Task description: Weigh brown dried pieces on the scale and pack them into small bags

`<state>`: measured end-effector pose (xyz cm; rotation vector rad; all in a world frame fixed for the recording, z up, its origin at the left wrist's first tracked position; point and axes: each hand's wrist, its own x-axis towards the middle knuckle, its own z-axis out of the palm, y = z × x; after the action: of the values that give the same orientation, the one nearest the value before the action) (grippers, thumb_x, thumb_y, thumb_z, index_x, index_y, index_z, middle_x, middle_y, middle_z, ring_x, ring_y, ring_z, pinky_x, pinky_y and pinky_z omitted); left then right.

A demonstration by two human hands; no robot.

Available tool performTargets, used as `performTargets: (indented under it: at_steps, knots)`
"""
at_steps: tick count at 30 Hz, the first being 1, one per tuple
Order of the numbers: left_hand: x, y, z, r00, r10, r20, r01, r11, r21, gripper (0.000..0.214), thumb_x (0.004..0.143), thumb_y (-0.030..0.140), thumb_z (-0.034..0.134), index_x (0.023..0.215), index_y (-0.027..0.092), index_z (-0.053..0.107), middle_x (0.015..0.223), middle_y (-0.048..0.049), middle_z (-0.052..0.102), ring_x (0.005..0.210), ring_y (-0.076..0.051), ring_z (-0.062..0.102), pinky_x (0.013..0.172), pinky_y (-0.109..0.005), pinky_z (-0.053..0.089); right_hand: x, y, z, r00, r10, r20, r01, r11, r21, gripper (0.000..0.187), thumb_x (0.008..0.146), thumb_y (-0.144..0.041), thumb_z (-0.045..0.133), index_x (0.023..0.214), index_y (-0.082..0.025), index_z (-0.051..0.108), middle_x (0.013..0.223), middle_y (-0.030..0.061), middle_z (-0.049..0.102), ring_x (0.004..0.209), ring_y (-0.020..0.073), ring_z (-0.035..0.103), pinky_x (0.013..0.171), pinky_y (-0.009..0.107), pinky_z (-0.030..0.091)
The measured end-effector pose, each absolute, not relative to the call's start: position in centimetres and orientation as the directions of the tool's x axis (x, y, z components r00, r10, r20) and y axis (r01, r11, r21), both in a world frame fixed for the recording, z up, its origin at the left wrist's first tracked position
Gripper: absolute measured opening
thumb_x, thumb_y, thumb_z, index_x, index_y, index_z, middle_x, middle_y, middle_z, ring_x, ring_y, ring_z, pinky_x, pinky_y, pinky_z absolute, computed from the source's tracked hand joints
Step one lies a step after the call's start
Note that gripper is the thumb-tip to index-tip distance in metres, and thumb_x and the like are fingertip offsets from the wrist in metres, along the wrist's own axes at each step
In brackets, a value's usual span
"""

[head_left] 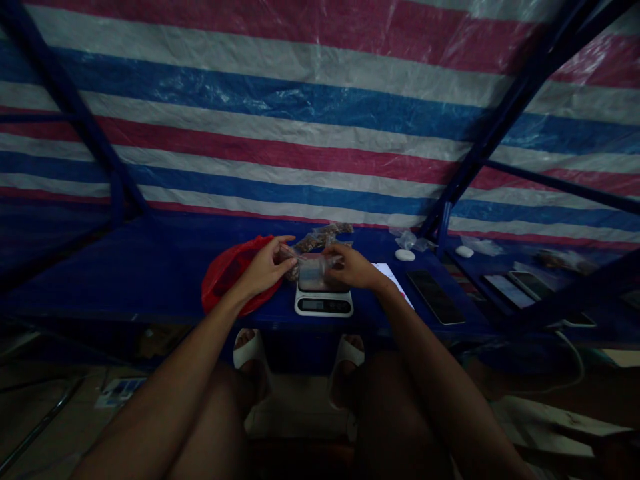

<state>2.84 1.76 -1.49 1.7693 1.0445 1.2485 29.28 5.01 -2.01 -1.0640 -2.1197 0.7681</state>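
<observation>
Just above a white digital kitchen scale (324, 304), a clear plastic bag (313, 272) is stretched between my two hands. My left hand (267, 268) closes thumb and fingers on the bag's left end, where something brownish shows through. On the other side, my right hand (353, 267) pinches the right end of the bag with bent fingers. Whether the bag touches the scale's plate, I cannot tell. A red plastic bag (220, 277) lies open beside and partly under my left hand. Behind the scale are several small clear bags of brown pieces (320, 237).
Right of the scale lie a white sheet or lit screen (393, 280), a dark phone (435, 297), a white oval object (405, 255) and crumpled clear plastic (407, 239). Blue metal posts (445, 213) flank the blue table (145, 280). A striped tarpaulin (280, 100) hangs behind.
</observation>
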Motion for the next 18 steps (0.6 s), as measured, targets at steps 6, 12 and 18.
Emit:
performTargets:
  at_steps: [6,12,18]
  knots:
    - [4.1,1.2,0.0,0.104,0.917,0.385,0.058,-0.392,0.918,0.061,0.080,0.034,0.083,0.132,0.017,0.058,0.097,-0.0041,0.075,0.091,-0.020,0.072,0.086,-0.033,0.055,28.3,3.5,0.0,-0.448,0.775,0.445,0.486,0.629,-0.607,0.040,0.084,-0.031,0.081,0.120,-0.019,0.072,0.125,0.0125,0.074,0.116,0.0290,0.068,0.104,0.047,0.049]
    - [5.6,0.7,0.0,0.146,0.941,0.304,-0.123,-0.288,0.950,0.068,0.074,0.036,0.090,0.133,0.018,0.062,0.100,-0.0049,0.078,0.092,-0.020,0.073,0.087,-0.034,0.056,26.4,1.9,2.2,-0.447,0.664,0.599,0.285,0.740,-0.609,0.015,0.096,-0.036,0.070,0.094,-0.022,0.075,0.102,0.0065,0.078,0.099,0.0226,0.069,0.092,0.038,0.051]
    - [5.5,0.7,-0.5,0.246,0.938,0.245,-0.141,-0.215,0.966,0.048,0.079,0.043,0.087,0.118,0.017,0.077,0.120,-0.0113,0.078,0.107,-0.025,0.072,0.097,-0.037,0.054,26.5,2.3,1.7,-0.284,0.774,0.565,0.240,0.628,-0.740,0.023,0.090,-0.044,0.076,0.090,-0.021,0.077,0.095,0.0052,0.077,0.083,0.0198,0.067,0.076,0.034,0.050]
